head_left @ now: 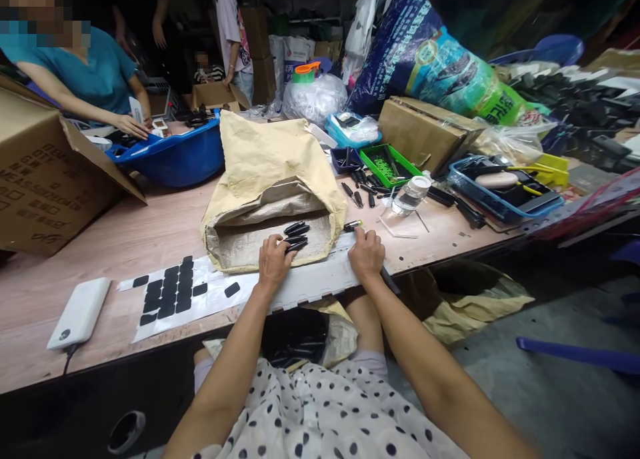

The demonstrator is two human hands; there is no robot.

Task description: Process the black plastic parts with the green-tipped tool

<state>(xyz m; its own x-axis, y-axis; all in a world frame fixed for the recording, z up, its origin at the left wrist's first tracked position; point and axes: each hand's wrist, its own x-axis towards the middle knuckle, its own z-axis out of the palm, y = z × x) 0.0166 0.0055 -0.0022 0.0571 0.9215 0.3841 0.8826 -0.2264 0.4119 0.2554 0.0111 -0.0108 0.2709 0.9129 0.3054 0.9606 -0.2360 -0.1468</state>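
Observation:
My left hand (274,262) is closed at the mouth of a tan woven sack (280,146), which lies on the table with its opening towards me. Several black, tapered, pen-like pieces (296,238) stick out from its fingertips over the sack's inner lining. My right hand (367,251) rests with curled fingers at the right end of a pale flat strip (315,280) along the table edge. By its fingertips is a small black piece with a yellowish tip (353,225). What this hand grips is hidden. A dark bar (390,281) shows below the wrist.
A sheet with black stickers (170,289) and a white power bank (80,312) lie left. Right are loose black pieces (371,199), a green tray (391,166), a clear bottle (411,194) and a blue basket (505,189). A co-worker (85,79) sits behind a blue basin (180,156).

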